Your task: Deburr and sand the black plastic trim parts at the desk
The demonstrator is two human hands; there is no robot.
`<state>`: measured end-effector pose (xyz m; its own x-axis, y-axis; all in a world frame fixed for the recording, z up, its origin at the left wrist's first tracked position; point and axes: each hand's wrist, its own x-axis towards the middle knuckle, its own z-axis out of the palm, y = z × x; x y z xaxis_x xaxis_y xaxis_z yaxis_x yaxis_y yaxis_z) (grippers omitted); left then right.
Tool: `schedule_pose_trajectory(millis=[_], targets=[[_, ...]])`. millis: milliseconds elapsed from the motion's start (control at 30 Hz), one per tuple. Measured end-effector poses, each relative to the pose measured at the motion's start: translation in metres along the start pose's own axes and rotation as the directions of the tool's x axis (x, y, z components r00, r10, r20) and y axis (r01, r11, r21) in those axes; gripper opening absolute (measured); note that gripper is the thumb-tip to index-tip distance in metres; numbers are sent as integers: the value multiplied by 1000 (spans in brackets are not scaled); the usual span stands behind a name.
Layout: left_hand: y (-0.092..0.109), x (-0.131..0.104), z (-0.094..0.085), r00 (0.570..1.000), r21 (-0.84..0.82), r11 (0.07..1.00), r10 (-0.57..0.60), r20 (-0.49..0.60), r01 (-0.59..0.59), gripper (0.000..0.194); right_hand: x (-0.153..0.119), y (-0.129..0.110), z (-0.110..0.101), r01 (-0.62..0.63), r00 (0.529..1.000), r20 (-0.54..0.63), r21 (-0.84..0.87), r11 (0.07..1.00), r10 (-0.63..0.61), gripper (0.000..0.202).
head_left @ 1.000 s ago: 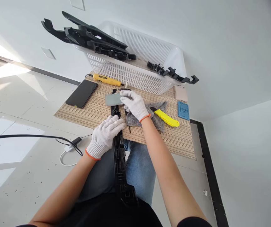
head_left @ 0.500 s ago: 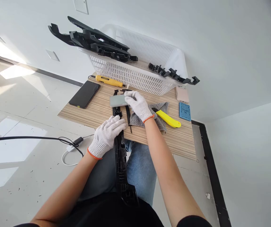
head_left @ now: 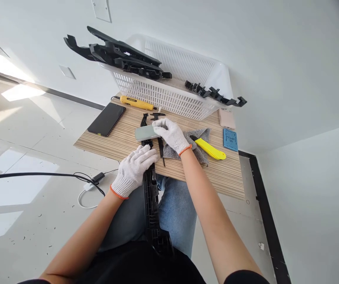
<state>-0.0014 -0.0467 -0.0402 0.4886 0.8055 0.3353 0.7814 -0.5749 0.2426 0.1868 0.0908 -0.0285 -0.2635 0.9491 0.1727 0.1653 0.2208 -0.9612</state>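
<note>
My right grip (head_left: 171,136), in a white knitted glove with an orange cuff, is closed on the right end of a flat grey-green block (head_left: 144,133), thumb and fingers pinching it. The block's free end reaches left across the upper stretch of a long black plastic part (head_left: 151,205); I cannot tell whether the two touch. My left grip (head_left: 134,169), gloved the same way, lies over that part near the counter's front edge, fingers side by side across it; I cannot tell whether they curl beneath. The part's upper end is over the counter (head_left: 122,140), and the rest runs down over my lap.

Just right of the part lies a black caliper (head_left: 161,148), partly under my right grip. Beside it, a grey cloth (head_left: 203,136) carries part of a yellow-handled knife (head_left: 211,149). Farther right are a blue square (head_left: 230,139) and a pink case (head_left: 226,118). To my left lies a dark phone (head_left: 107,119), with a yellow pen-shaped tool (head_left: 136,103) near the white basket (head_left: 157,88). More black parts (head_left: 128,57) lean over the basket's rim.
</note>
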Motion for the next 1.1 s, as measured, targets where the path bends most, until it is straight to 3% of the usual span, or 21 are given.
schedule_pose_trajectory(millis=[133, 267, 400, 600, 767, 933, 1100], targets=[[1, 1, -1, 1000, -9, 1000, 0, -11, 0, 45, -2, -3, 1, -7, 996, -85, -38, 999, 3, 15], [2, 1, -3, 1000, -9, 1000, -5, -12, 5, 49, -3, -6, 0, 6, 1000, 30, -1, 1000, -6, 13], [2, -1, -1, 1000, 18, 1000, -8, -28, 8, 48, -3, -10, -2, -73, 996, -49, 2, 997, 73, 14], [-5, -7, 8, 997, 12, 1000, 12, -81, -11, 50, -6, -14, -3, -86, 991, 102, 35, 996, 82, 19], [-5, -6, 7, 996, 27, 999, 31, -89, -28, 49, -6, -14, -9, -200, 978, -51, 28, 979, 201, 23], [-3, -4, 4, 997, 9, 1000, 13, -75, -13, 51, -7, -16, -8, -77, 992, 103, 7, 997, 76, 18], [-2, -4, 3, 999, -6, 1000, 6, -53, -6, 49, -5, -16, -6, -160, 986, -47, 25, 987, 161, 22]])
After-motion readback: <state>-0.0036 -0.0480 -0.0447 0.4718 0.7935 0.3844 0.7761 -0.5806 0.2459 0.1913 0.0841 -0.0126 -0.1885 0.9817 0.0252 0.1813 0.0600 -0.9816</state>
